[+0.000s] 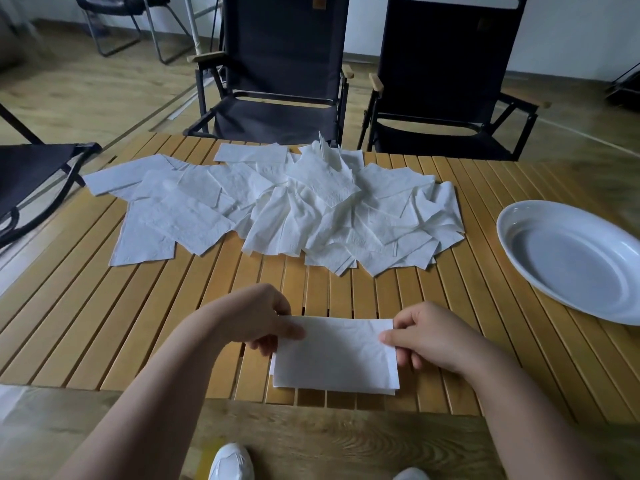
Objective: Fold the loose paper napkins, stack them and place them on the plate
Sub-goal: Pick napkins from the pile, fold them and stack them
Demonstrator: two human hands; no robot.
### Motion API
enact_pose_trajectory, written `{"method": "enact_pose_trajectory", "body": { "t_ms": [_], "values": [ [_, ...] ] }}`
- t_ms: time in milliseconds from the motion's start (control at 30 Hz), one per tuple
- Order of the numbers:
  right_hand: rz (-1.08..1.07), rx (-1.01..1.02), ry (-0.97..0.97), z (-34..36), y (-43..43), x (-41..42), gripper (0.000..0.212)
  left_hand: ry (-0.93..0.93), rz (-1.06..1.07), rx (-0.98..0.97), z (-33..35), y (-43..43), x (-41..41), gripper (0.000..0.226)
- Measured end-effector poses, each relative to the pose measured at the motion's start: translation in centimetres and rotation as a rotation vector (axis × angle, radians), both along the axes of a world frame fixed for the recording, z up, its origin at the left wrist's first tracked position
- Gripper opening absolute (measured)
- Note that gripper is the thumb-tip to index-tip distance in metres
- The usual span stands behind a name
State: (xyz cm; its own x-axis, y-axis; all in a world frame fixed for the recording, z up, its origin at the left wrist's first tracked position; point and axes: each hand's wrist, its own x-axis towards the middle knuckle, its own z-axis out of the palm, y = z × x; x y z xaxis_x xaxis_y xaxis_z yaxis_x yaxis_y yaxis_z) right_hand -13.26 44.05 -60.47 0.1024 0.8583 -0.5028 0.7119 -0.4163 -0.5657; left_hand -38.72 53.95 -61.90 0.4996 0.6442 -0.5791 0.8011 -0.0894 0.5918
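The loose napkins are sprawling across the far middle of the table, overlapping one another. The plate is sitting at the table's right edge, apart from the pile. Near the front edge, the folded napkin is resting between the left hand and the right hand, each pinching one end. The near chair and the second chair are standing side by side behind the table, and the third chair is off its left side.

Left grip, right grip, thumbs on top, each pinching folded napkin
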Motion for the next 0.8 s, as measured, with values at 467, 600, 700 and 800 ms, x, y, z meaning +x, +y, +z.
{"method": "enact_pose_trajectory", "body": {
  "t_ms": [467,600,700,800],
  "values": [
    [-0.056,0.014,-0.139,-1.4,0.5,-0.2,0.025,0.289,0.026,0.122,-0.2,0.2,0.9,0.047],
    [-0.153,0.254,-0.16,-1.0,1.4,-0.1,0.023,0.237,0.095,0.292,0.2,0.9,0.4,0.042],
    [-0.188,0.412,-0.04,-0.7,3.4,-0.6,0.02,0.054,0.245,0.465,0.9,2.3,0.1,0.034],
    [-0.142,0.472,0.015,-0.7,5.7,-2.1,0.025,-0.035,0.305,0.634,0.3,4.1,-0.1,0.044]
  ]
}}
